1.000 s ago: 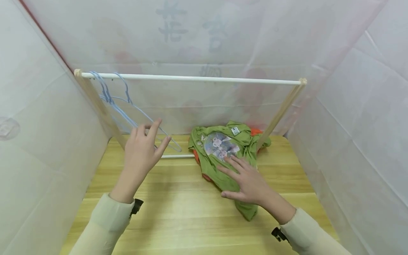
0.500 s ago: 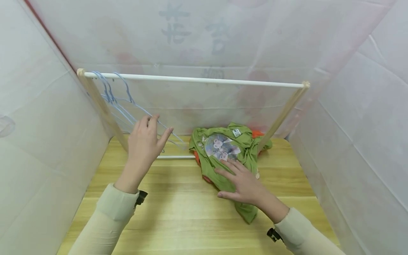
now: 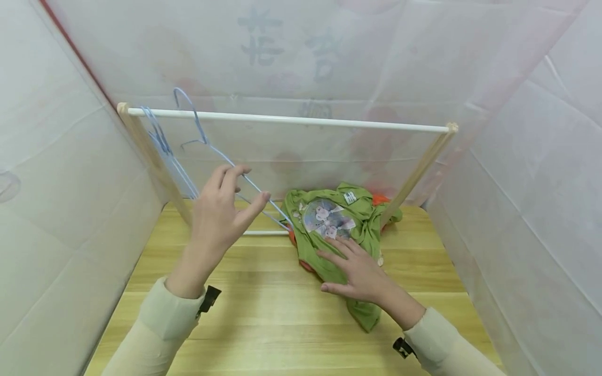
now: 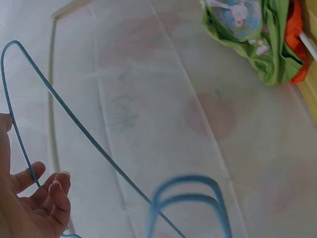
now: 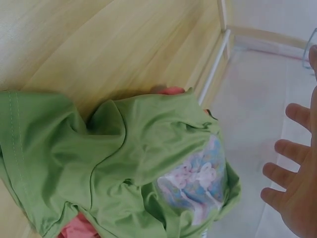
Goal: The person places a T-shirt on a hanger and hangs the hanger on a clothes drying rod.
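My left hand [image 3: 218, 214] pinches a light blue wire clothes hanger [image 3: 221, 154] along its sloping side. The hanger's hook stands above the white rail [image 3: 301, 120], and its lower corner reaches the left edge of the green shirt [image 3: 310, 250]. In the left wrist view, thumb and fingers lie around the hanger's wire [image 4: 94, 140]. Over the lower part of the shirt is my right hand [image 3: 362, 271], palm down, fingers spread. The right wrist view shows that hand [image 5: 302, 173] with straight fingers, apart from the crumpled shirt [image 5: 124, 134] with its printed picture.
Several more blue hangers [image 3: 162, 138] hang at the rail's left end. Wooden posts [image 3: 418, 172] carry the rail. Orange cloth [image 3: 380, 199] peeks out from beneath the shirt. A wood-grain table [image 3: 263, 324] lies below, with pale sheet walls [image 3: 517, 183] around it.
My left hand has moved right and taken hold of the foremost hanger. Its hook has risen off the rail, and it has shifted right. The right hand has barely moved.
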The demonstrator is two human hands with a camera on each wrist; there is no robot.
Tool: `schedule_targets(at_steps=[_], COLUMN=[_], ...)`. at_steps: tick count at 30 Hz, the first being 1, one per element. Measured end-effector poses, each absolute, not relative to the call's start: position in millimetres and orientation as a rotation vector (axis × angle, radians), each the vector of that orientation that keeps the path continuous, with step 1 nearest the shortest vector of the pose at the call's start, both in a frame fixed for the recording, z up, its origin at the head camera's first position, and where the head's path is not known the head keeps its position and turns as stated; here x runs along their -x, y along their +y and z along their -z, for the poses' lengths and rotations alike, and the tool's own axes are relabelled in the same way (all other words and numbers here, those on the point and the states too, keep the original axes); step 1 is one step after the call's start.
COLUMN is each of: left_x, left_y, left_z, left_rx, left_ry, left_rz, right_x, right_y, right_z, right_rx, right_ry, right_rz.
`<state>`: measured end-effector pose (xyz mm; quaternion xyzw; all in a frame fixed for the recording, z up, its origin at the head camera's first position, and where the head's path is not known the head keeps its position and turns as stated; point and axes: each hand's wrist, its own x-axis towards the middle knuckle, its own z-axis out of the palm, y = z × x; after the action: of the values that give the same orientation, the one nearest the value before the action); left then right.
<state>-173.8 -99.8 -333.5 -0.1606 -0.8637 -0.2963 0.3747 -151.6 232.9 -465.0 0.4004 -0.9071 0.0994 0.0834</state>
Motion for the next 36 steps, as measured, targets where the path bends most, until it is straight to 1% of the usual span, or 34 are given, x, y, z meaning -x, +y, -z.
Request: schedule_targets(at_steps=[6, 12, 17, 24, 31, 36], left_x=[152, 126, 102, 78, 72, 74], left_y=[-90, -85, -82, -73, -64, -68], left_z=[334, 346, 365, 408, 444, 461], left_rx=[0.454, 0.526, 0.560, 0.574, 0.435, 0.358], left_ry=[-2.194, -2.194, -2.224, -2.268, -2.350, -2.392], left_rz=[0.832, 0.968, 1.147, 1.401, 1.543, 1.537], right_x=[155, 162, 170, 195, 208, 210], right_y=[234, 234, 231, 216, 192, 181], right_z=[468, 474, 481, 502, 534, 561], right_rx=[-1.189, -1.146, -1.106, -1.083, -1.008, -0.878], right_ry=[-2.724, -2.794, -2.877, -2.941, -3.029, -3.031], right_rz=[-0.285, -0.316, -0.335, -0.334, -0.277, -0.167])
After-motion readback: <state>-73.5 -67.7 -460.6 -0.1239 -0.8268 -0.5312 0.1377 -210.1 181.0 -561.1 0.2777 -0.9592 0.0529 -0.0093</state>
